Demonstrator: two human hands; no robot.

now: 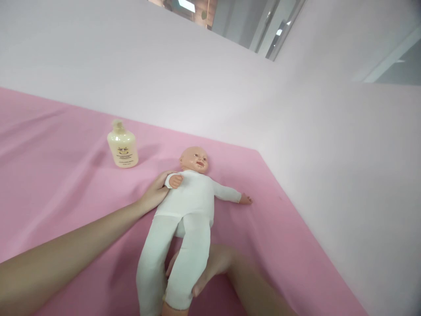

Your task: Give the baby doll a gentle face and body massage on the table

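— How is the baby doll [184, 206] laid out?

— It is laid face up on the pink sheet [59, 145], head towards the white wall [329, 153], dressed in a plain white suit. One of its arms is stretched out flat away from the body; the other is folded up across the chest.

— Why is that arm folded?

— It appears to be kept there by the left hand [156, 193], whose fingers are curled around the doll's wrist and shoulder, so the upper body seems to be steadied. The doll's lower leg is gripped by the right hand [210, 265], with the thumb seen over the white fabric and the fingers [171, 267] tucked beneath; the leg seems to be lifted slightly off the sheet that way.

— What else is seen near the doll?

— A cream lotion bottle [123, 147] is stood upright just beyond the doll's head, on the left-hand side, apart from it. A small emblem and lines of print are carried on its label, but nothing can be read.
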